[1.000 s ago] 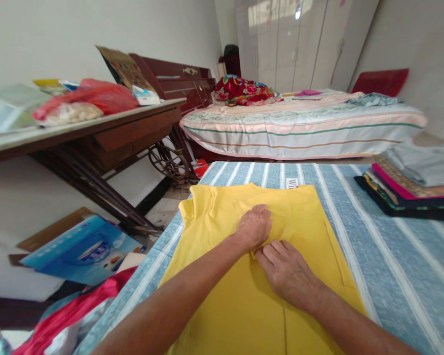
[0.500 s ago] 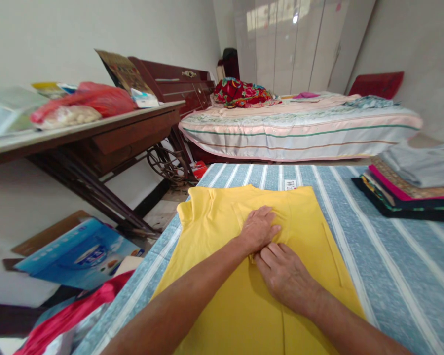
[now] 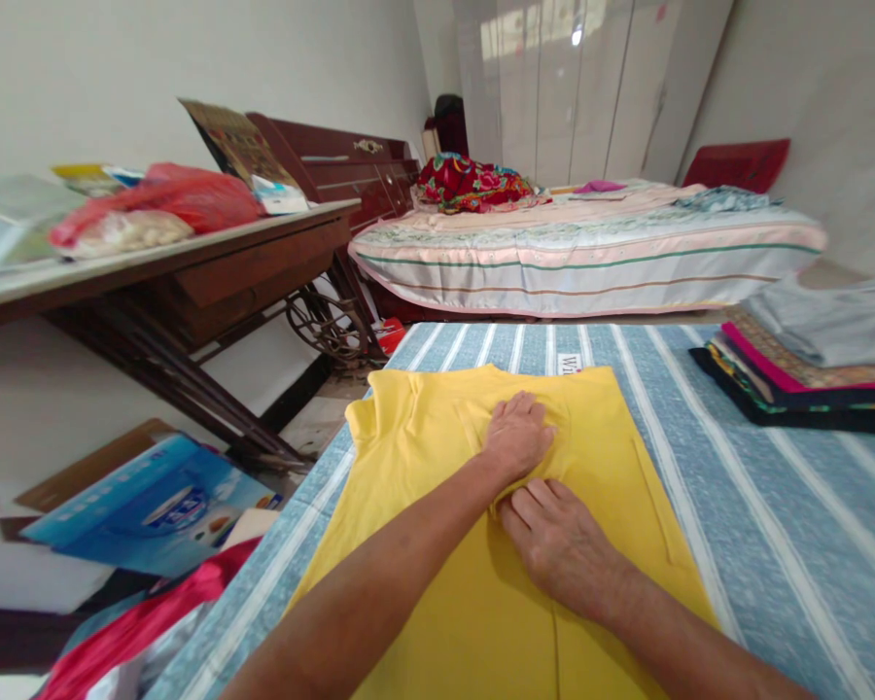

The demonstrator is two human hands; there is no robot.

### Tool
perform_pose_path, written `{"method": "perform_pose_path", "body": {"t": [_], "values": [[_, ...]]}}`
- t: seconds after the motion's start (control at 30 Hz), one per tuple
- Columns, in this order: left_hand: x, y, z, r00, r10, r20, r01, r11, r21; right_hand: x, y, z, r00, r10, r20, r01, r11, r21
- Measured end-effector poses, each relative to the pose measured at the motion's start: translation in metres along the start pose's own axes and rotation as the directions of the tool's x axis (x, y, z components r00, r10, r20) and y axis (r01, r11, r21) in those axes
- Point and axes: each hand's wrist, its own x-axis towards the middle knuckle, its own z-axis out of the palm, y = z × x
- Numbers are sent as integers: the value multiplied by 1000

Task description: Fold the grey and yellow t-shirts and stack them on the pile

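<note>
A yellow shirt (image 3: pixel 423 496) lies spread on a blue-and-white striped cloth, partly folded, with its left edge bunched into creases. On its upper middle rests my left hand (image 3: pixel 519 435), palm down with the fingers stretched over the fabric. Just below and to the right, my right hand (image 3: pixel 565 544) has its fingers closed on a fold of the shirt. The fingertips of the right hand are partly hidden in the cloth.
To the right sits a stack of folded clothes (image 3: pixel 809 365), grey on top. A dark wooden table (image 3: pixel 262 258) with bags stands at the left, above a blue box (image 3: pixel 167 501). Behind is a bed (image 3: pixel 590 258).
My left hand has slid slightly forward and away from the right hand, flattening on the shirt. My right hand keeps its grip in nearly the same place.
</note>
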Motion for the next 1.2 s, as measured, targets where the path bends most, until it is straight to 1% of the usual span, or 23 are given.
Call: {"method": "perform_pose_path", "body": {"t": [0.17,0.3,0.37,0.6,0.67,0.73,0.77,0.83,0.9,0.93,1.0,1.1,1.2], "values": [[-1,3,7,1000,-24,20,23,1000,5,0,1,-1,1000,-8,-19,8,1000,10],[-1,4,7,987,-140,80,140,990,-2,2,1,-2,1000,-6,-18,6,1000,14],[-1,3,6,978,-172,121,174,985,-4,2,0,-2,1000,-3,-19,4,1000,12],[1,-2,2,958,-182,222,188,982,-8,1,0,-1,1000,3,-23,-2,1000,5],[1,-3,3,966,-155,206,160,987,-4,1,0,-1,999,11,-32,-11,1000,5],[0,-2,4,979,-136,150,136,991,10,2,0,-1,1000,12,-28,-12,1000,12],[-1,-1,4,983,-144,114,142,990,23,2,0,-1,1000,12,-24,-12,1000,17],[-4,0,5,978,-203,42,200,978,53,3,0,-1,1000,13,-16,-13,1000,26],[-6,1,5,959,-284,-3,283,957,70,3,0,-2,1000,19,-13,-18,1000,24],[-7,1,5,950,-313,-3,313,947,72,3,0,-2,1000,22,-12,-22,1000,20],[-8,-1,5,939,-343,35,340,938,74,4,0,-2,1000,25,-8,-25,1000,15],[-9,-4,3,936,-337,99,329,940,84,4,0,-1,1000,21,-5,-21,1000,20],[-9,-7,-1,930,-356,94,346,932,107,4,0,-1,1000,24,-10,-24,1000,20]]}}
